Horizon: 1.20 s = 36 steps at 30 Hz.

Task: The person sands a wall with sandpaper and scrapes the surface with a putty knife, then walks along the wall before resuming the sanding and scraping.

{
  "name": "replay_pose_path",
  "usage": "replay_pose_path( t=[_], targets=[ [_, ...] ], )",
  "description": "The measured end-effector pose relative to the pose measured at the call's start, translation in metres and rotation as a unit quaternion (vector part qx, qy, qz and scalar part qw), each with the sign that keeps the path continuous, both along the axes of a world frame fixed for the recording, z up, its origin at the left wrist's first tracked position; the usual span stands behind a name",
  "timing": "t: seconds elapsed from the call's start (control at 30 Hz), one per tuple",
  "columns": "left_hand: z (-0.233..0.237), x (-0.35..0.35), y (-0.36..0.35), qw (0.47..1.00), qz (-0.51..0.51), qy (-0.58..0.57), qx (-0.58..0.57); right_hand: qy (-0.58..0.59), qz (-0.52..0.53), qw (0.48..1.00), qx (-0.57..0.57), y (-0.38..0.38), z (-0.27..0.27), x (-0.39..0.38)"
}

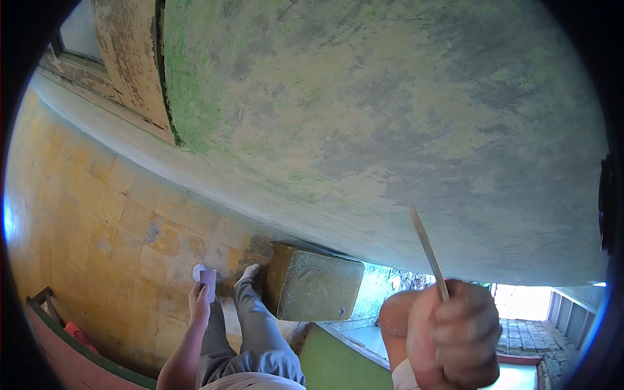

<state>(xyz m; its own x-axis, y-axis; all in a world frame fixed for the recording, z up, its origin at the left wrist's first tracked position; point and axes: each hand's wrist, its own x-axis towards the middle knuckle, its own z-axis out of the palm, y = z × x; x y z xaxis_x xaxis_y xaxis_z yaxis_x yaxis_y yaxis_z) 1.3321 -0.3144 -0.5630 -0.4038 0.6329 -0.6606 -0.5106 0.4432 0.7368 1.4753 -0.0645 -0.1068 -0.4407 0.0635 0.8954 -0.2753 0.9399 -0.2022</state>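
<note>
My right hand [458,335] is raised close to the camera, its fingers wrapped tightly round the lower end of a thin flat blade [428,250]. Seen nearly edge-on, the blade points up and slightly left, its tip overlapping the wall in this view. The fist hides its handle end. Low on the left, my left hand [198,302] grips a flat pinkish rectangular piece [208,285], held upright over my feet. The wall [338,130] beside me is patchy grey and whitish, with green paint showing near the wooden frame.
A worn brown box-like block [318,286] stands against the wall by my foot. Yellowish tiles [130,227] cover the floor. A weathered wooden frame [133,58] is at upper left, a green-edged pink panel [71,354] at lower left. Brick paving [530,335] shows outside.
</note>
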Motion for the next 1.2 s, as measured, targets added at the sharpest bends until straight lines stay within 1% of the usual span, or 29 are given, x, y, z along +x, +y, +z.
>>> replay_pose_path(
  t=[0.03,0.1,0.13,0.17,0.23,0.27,0.3,0.37,0.4,0.43,0.5,0.53,0.57,0.63,0.67,0.77,0.83,0.9,0.97,1.0,1.03,1.1,1.17,1.2],
  targets=[
    [-0.004,0.002,-0.002,1.0,-0.008,0.0,-0.001,-0.001,0.0,1.0,0.0,0.001,0.0,0.002],
    [-0.002,0.003,-0.001,1.0,-0.019,0.0,-0.003,-0.071,-0.046,0.996,-0.029,0.003,-0.001,0.003],
    [-0.001,0.004,0.0,1.0,-0.018,-0.001,-0.004,-0.089,-0.12,0.988,-0.04,0.013,-0.008,-0.001],
    [0.001,0.004,0.001,1.0,-0.016,-0.002,-0.005,-0.089,-0.122,0.988,-0.04,0.015,-0.013,-0.005],
    [-0.002,0.004,0.0,1.0,-0.018,0.003,-0.003,-0.027,-0.083,0.993,-0.083,0.017,-0.02,-0.01],
    [-0.004,0.002,0.0,1.0,-0.022,0.009,-0.001,-0.044,-0.072,0.996,-0.032,0.012,-0.017,-0.005],
    [-0.002,0.0,0.001,1.0,-0.021,0.01,-0.001,-0.044,-0.071,0.996,-0.033,0.009,-0.012,-0.003],
    [0.004,-0.001,0.002,1.0,-0.003,-0.019,-0.01,-0.028,0.04,0.998,0.027,0.004,-0.001,-0.005],
    [0.006,-0.003,0.002,1.0,-0.003,-0.02,-0.011,-0.008,0.004,0.999,0.036,0.006,-0.004,-0.011],
    [0.009,-0.004,0.003,1.0,-0.005,-0.015,-0.014,-0.01,0.003,0.999,0.037,0.012,-0.006,-0.011],
    [0.014,-0.007,0.004,1.0,-0.007,-0.01,-0.016,-0.057,-0.075,0.995,-0.017,0.021,-0.012,-0.007],
    [0.017,-0.007,0.005,1.0,-0.008,-0.007,-0.011,-0.048,-0.088,0.995,-0.015,0.019,-0.014,-0.008],
    [0.02,-0.008,0.004,1.0,-0.012,-0.004,-0.007,-0.048,-0.089,0.995,-0.017,0.017,-0.013,-0.007],
    [0.012,-0.007,0.0,1.0,-0.009,-0.005,-0.005,-0.02,-0.028,0.999,-0.011,0.012,-0.011,-0.004],
    [0.007,-0.005,-0.001,1.0,-0.004,-0.007,-0.003,-0.02,-0.028,0.999,-0.01,0.01,-0.009,-0.004],
    [0.011,-0.004,0.0,1.0,-0.007,0.0,-0.011,-0.022,-0.035,0.999,0.003,0.007,-0.011,-0.007],
    [0.013,-0.003,0.004,1.0,-0.011,0.0,-0.012,-0.03,-0.114,0.993,-0.015,0.017,-0.016,-0.014],
    [0.012,-0.003,0.004,1.0,-0.015,0.001,-0.015,-0.029,-0.105,0.994,-0.01,0.014,-0.011,-0.009],
    [0.003,-0.002,0.002,1.0,-0.014,-0.001,-0.014,-0.005,-0.032,0.999,-0.011,-0.002,-0.003,0.0],
    [0.003,-0.002,0.002,1.0,-0.014,-0.001,-0.015,-0.019,-0.002,1.0,-0.008,-0.001,-0.002,0.004],
    [0.003,-0.003,0.002,1.0,-0.011,-0.008,-0.009,-0.019,-0.003,1.0,-0.008,0.005,-0.006,-0.001],
    [0.006,-0.002,0.005,1.0,-0.011,-0.016,-0.002,-0.013,-0.083,0.996,-0.013,0.023,-0.017,-0.014],
    [0.012,-0.003,0.007,1.0,-0.015,-0.025,-0.011,-0.018,-0.079,0.997,-0.017,0.02,-0.013,-0.011],
    [0.012,-0.003,0.007,1.0,-0.014,-0.024,-0.01,-0.012,-0.045,0.999,-0.011,0.016,-0.01,-0.006]
  ],
)
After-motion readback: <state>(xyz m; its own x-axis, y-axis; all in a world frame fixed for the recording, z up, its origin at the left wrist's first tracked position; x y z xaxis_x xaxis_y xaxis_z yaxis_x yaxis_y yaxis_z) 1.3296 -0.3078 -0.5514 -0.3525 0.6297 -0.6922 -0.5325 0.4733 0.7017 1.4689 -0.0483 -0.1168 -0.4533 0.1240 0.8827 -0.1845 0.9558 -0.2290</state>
